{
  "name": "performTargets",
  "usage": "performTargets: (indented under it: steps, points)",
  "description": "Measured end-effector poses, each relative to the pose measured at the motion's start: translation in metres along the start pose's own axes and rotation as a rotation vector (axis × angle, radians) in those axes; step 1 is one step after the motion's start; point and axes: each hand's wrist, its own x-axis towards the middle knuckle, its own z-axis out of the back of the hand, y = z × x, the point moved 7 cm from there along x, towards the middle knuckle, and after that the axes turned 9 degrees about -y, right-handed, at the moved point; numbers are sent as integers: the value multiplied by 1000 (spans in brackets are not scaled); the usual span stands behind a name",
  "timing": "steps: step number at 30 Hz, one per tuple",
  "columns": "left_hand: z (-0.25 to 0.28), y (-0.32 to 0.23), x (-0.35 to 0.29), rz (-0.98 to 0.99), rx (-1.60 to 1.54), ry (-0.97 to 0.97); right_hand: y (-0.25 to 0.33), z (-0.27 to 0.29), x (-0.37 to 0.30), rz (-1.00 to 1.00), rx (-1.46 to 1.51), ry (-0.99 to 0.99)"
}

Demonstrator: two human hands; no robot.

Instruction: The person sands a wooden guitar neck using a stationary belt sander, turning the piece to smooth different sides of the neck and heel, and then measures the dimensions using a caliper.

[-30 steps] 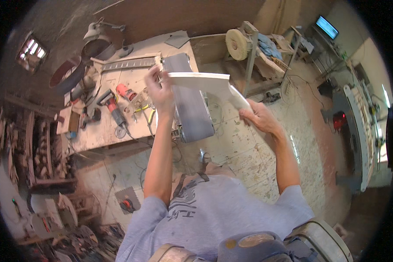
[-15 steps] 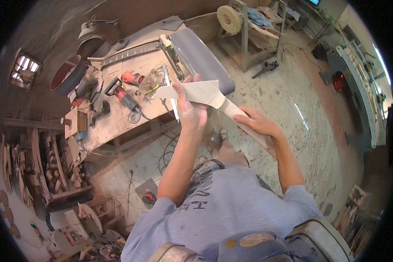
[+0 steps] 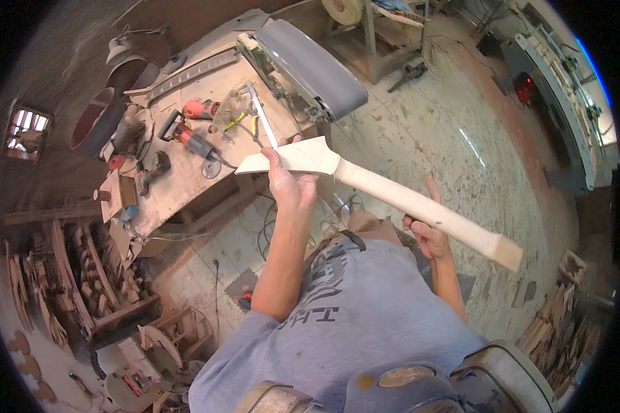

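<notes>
A pale, bare-wood guitar neck (image 3: 410, 196) slants across in front of me, its wide headstock at the left and its squared heel end at the lower right. My left hand (image 3: 295, 187) is closed on the headstock, thumb lying over its upper face. Under the shaft, toward the heel, is my right hand (image 3: 431, 241). One of its fingers stretches out past the far side of the neck and the others are apart. The neck covers part of this hand, so I cannot tell whether it touches the wood.
A belt sander (image 3: 313, 69) stands beyond the headstock. On the dusty workbench (image 3: 165, 199) to its left lie a red-and-black power tool (image 3: 194, 141), a caliper (image 3: 262, 113) and yellow-handled pliers (image 3: 234, 122). A rack of wood pieces (image 3: 83, 275) stands lower left; a dark machine (image 3: 558, 110) is at right.
My right hand has let go of the shaft and dropped below it, with a finger extended. The neck has turned, so its whole length to the heel shows. My left hand stays on the headstock.
</notes>
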Motion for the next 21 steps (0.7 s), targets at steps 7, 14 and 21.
performTargets:
  steps: [7, 14, 21]
  points:
    - [22, 83, 18, 343, -56, -31, 59, 10, -28, 129, -314, -217]
    - [4, 137, 38, 539, -266, 168, 88, -14, -16, 231, -503, -407]
    - [-31, 129, 67, 487, -337, 309, 91, -49, 34, 247, -492, -429]
